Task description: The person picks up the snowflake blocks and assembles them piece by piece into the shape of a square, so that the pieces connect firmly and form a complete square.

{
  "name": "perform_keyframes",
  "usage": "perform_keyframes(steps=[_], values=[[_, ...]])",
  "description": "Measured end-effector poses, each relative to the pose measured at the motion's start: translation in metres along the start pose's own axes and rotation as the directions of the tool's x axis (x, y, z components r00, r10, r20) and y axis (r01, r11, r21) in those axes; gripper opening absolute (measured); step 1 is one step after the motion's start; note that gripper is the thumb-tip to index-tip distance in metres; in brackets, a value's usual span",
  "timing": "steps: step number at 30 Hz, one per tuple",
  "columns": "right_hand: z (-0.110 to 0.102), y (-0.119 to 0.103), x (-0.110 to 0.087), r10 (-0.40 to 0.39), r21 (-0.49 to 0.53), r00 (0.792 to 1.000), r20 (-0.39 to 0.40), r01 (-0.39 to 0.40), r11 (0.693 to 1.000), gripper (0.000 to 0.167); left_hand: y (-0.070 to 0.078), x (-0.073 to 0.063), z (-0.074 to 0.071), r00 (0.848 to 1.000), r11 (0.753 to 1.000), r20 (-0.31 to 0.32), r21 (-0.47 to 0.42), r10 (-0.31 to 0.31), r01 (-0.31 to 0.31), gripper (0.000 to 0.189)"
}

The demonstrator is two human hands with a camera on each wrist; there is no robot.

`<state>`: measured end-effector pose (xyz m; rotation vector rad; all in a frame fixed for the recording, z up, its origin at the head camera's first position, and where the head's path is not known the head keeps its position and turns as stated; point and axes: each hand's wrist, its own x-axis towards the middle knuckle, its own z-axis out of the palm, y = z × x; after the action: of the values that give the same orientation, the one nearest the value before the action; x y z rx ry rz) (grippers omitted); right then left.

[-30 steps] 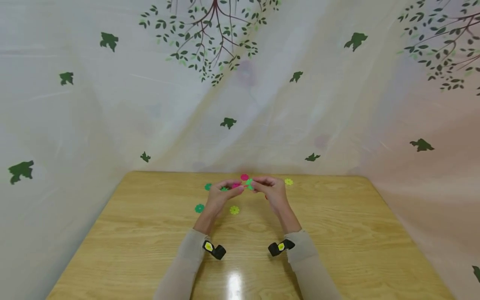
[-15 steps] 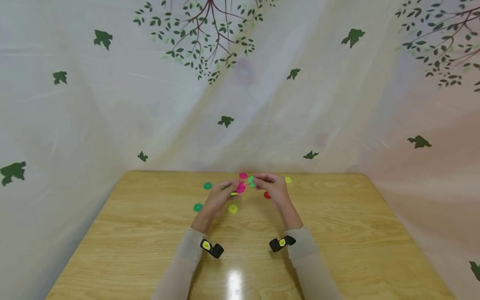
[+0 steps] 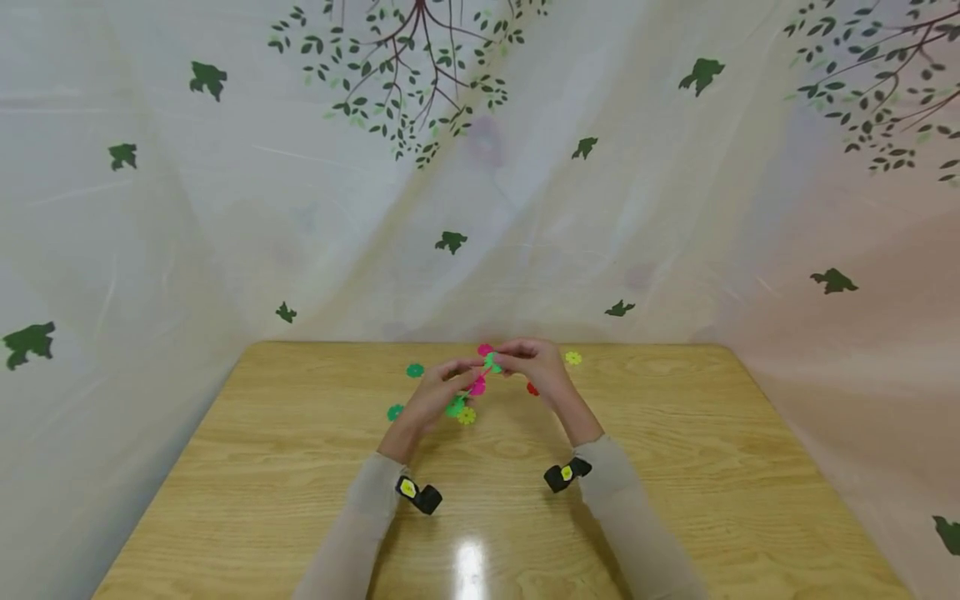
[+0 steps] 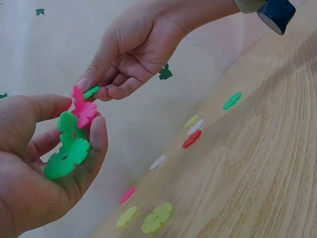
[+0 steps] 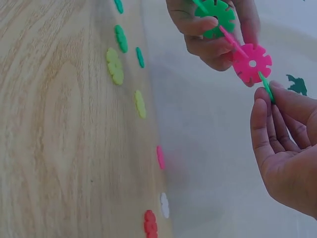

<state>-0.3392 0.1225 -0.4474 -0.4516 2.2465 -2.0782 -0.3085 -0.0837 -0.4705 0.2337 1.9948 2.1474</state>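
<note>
My left hand holds a short chain of notched, flower-shaped interlocking discs. In the left wrist view, green discs lie against its curled fingers, and pink discs at the far end are touched by the thumb or a fingertip. My right hand pinches one more green disc between thumb and fingers. This disc stands edge-on at the rim of the end pink disc, meeting it in the right wrist view. Both hands are raised over the far part of the table.
Loose discs lie flat on the wooden table: green, yellow, red, pink, and white ones. A pale curtain printed with leaves hangs behind the table's far edge.
My right hand has moved slightly left with its green disc, closer to the left hand. The chain has turned in the left hand, its green end now hanging lower towards me.
</note>
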Motion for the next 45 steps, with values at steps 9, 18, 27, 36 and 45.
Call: perform_keyframes(steps=[9, 18, 27, 36, 45], values=[[0.009, -0.009, 0.007, -0.025, -0.030, 0.997, 0.070, 0.028, 0.999, 0.026, 0.000, 0.002, 0.000, 0.999, 0.999, 0.038, 0.002, -0.037, 0.037, 0.031], [0.014, -0.009, 0.013, -0.066, -0.067, 0.993, 0.096, 0.072, 0.995, 0.020, -0.002, 0.005, 0.002, 0.999, 0.999, 0.041, 0.034, -0.026, 0.025, 0.029], [-0.001, -0.006, 0.013, -0.049, -0.158, 0.988, 0.145, 0.072, 0.985, 0.027, -0.005, 0.006, 0.003, 0.996, 1.000, -0.091, 0.007, 0.015, -0.014, 0.021], [-0.039, 0.006, 0.007, 0.035, -0.336, 0.977, 0.210, 0.039, 0.941, 0.031, -0.010, 0.007, 0.001, 0.982, 0.997, -0.178, -0.018, 0.070, -0.074, 0.025], [-0.066, 0.027, 0.001, 0.030, -0.499, 0.975, 0.219, 0.086, 0.862, 0.024, -0.014, 0.009, 0.002, 0.971, 0.992, -0.216, -0.043, 0.103, -0.115, 0.025]])
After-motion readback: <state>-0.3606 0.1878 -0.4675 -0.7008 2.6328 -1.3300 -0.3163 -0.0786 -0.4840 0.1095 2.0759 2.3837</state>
